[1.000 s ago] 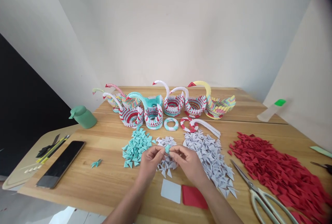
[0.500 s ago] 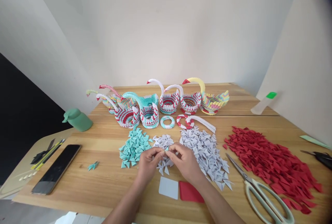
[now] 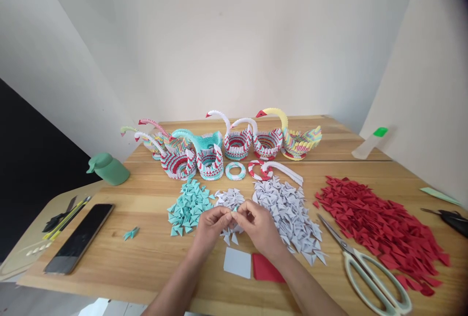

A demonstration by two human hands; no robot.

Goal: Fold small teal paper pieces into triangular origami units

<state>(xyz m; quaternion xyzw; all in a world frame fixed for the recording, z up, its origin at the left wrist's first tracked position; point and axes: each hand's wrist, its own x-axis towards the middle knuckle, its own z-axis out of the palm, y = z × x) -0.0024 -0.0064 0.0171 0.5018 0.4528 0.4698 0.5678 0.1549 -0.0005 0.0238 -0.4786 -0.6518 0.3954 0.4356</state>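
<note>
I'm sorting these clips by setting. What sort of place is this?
Probably a home craft table for paper folding: a wooden table holds finished paper swans, heaps of folded paper triangles and scissors.

Bright, even light; edges warped.

A home craft corner: a wooden table (image 3: 153, 252) against plain white walls, with finished paper swans (image 3: 226, 143) in a row, folded paper piles (image 3: 285, 213) and scissors (image 3: 369, 272).
</note>
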